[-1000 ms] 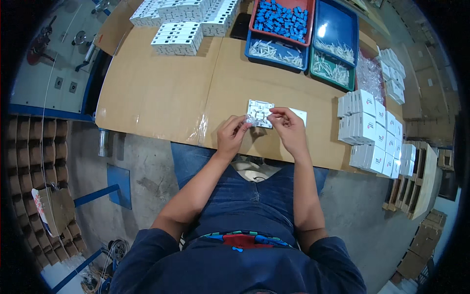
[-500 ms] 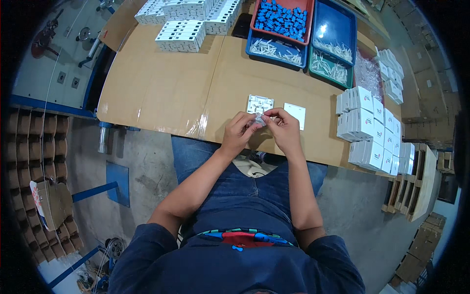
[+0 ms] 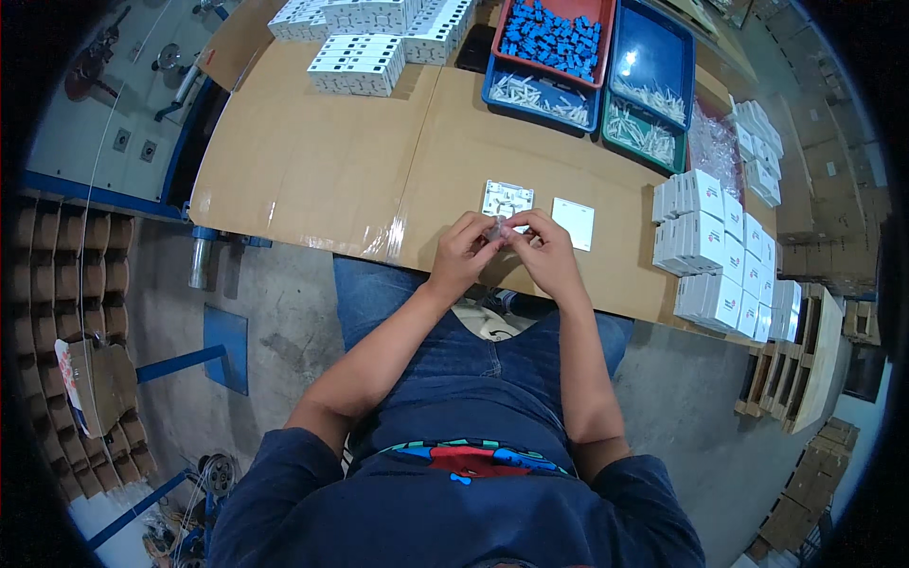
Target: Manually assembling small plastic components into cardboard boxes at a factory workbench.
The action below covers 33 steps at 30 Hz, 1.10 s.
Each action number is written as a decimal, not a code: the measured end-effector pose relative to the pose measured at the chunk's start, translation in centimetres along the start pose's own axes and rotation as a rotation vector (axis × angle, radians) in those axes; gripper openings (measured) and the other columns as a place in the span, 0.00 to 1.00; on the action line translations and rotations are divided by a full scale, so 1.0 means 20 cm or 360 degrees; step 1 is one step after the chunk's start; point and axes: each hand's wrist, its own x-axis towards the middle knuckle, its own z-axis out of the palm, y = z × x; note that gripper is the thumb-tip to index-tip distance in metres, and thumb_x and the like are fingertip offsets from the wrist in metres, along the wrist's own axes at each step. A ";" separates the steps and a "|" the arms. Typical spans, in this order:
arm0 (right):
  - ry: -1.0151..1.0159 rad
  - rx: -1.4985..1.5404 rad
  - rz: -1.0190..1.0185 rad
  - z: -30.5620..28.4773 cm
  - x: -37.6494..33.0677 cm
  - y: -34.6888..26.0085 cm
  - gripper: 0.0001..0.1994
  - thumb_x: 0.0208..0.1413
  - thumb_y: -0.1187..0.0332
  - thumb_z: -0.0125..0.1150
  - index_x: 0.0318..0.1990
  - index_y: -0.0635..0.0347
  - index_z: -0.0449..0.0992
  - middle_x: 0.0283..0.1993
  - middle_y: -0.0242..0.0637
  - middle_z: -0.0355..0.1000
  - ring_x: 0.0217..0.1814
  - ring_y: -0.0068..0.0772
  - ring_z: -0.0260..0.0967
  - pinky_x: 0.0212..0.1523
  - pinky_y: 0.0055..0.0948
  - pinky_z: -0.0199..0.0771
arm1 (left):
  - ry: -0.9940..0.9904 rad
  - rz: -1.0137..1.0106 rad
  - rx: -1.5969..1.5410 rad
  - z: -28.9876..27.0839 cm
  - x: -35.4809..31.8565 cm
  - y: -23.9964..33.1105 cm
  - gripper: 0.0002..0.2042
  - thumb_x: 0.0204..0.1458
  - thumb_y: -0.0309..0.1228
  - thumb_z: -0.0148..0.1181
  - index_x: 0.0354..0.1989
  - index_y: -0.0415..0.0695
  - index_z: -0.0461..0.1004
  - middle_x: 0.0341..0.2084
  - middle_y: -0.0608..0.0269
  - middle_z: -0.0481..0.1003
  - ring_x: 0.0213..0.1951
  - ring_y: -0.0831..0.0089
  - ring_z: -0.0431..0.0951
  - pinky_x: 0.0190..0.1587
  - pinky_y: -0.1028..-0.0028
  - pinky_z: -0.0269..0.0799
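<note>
Small clear packet (image 3: 499,230) sits pinched between our left hand (image 3: 461,254) at 9 o'clock and right hand (image 3: 546,254) at 3 o'clock, fingertips closed on it at the cardboard-covered table (image 3: 312,170) edge. We judge it light, soft and crinkly, best gripped by its edges. Our fingers hide its contents; the white plates (image 3: 507,199) at 12 o'clock show little detail.

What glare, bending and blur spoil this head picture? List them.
Head view: a bright glare spot sits on the dark blue plastic tray; the edges of the brown cardboard-covered table bow toward the black round rim; the small clear part pinched between the left hand and right hand is too small to resolve; corners are dark.
</note>
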 end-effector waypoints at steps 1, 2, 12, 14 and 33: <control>-0.0037 -0.0094 0.0078 -0.02 0.00 0.00 0.08 0.60 0.69 0.67 0.41 0.66 0.81 0.35 0.35 0.76 0.30 0.21 0.69 0.32 0.22 0.68 | -0.0001 -0.0001 -0.0001 0.00 0.00 0.00 0.14 0.53 0.22 0.68 0.49 0.37 0.79 0.35 0.58 0.77 0.32 0.71 0.80 0.34 0.74 0.76; -0.0034 -0.0094 0.0080 -0.03 0.00 0.02 0.08 0.60 0.69 0.67 0.41 0.66 0.81 0.35 0.35 0.76 0.30 0.21 0.69 0.32 0.22 0.68 | -0.0026 0.0013 0.0000 0.01 0.01 0.03 0.15 0.53 0.22 0.68 0.50 0.38 0.78 0.36 0.58 0.77 0.33 0.71 0.79 0.34 0.74 0.76; 0.0024 -0.0164 0.0063 -0.07 0.00 0.05 0.09 0.61 0.69 0.67 0.41 0.66 0.79 0.35 0.39 0.77 0.30 0.25 0.72 0.32 0.26 0.71 | -0.0135 -0.0236 0.0025 0.02 0.01 0.05 0.19 0.52 0.24 0.69 0.54 0.41 0.78 0.41 0.57 0.77 0.36 0.70 0.79 0.38 0.74 0.76; -0.0036 -0.0128 0.0104 -0.07 0.00 0.04 0.09 0.61 0.69 0.66 0.41 0.67 0.79 0.36 0.39 0.77 0.32 0.25 0.74 0.33 0.26 0.73 | -0.0113 -0.0155 0.0067 0.02 0.02 0.05 0.19 0.52 0.23 0.69 0.54 0.42 0.78 0.41 0.58 0.76 0.35 0.70 0.78 0.38 0.74 0.76; -0.0091 0.0550 0.0437 -0.06 0.03 0.16 0.05 0.61 0.78 0.64 0.42 0.66 0.77 0.33 0.32 0.78 0.35 0.19 0.77 0.36 0.18 0.75 | -0.0141 -0.0118 0.0212 0.02 0.04 0.06 0.22 0.54 0.22 0.66 0.59 0.43 0.76 0.45 0.56 0.73 0.41 0.65 0.79 0.40 0.71 0.77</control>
